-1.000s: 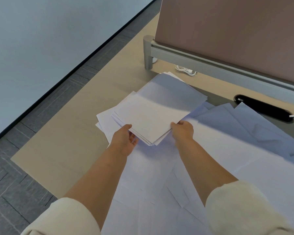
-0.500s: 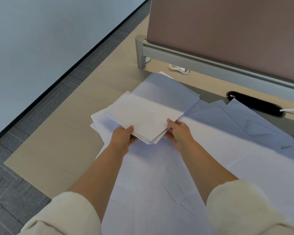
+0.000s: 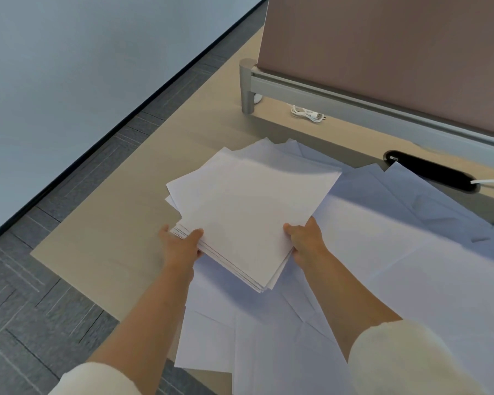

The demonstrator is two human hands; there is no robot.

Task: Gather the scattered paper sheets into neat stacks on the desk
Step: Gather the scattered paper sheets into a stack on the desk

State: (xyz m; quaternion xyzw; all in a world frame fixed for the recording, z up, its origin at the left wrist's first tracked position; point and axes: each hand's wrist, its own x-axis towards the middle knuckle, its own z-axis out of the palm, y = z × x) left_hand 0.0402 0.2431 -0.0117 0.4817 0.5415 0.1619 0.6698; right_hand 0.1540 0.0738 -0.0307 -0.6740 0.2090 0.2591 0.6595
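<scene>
Right, status: both hands are on the stack point(image 3: 248, 212). The left hand point(image 3: 180, 246) pinches its near-left edge, thumb on top and fingers underneath. The right hand point(image 3: 305, 240) pinches the near-right edge the same way, thumb on top, and the rest of its fingers are hidden under the paper.

The stack sits skewed to the desk point(image 3: 120, 229) edge, one corner pointing back at the person, with the hands either side of that corner. The long axis looks to run away from the hands toward the partition point(image 3: 382, 52), though the wide lens makes that hard to call. Edges are fanned, not flush. The near corner casts a shadow on the loose sheets point(image 3: 411, 252) below, so it's lifted there; can't tell about the far end.

Key relation: bare desk lies to the left of the stack, on the left hand's side, and the scattered sheets run right and toward the person. My guess is the next step is to square the edges, rotate parallel to the desk edge, and set it down on the left. The risk is the fanned lower sheets slipping out.
</scene>
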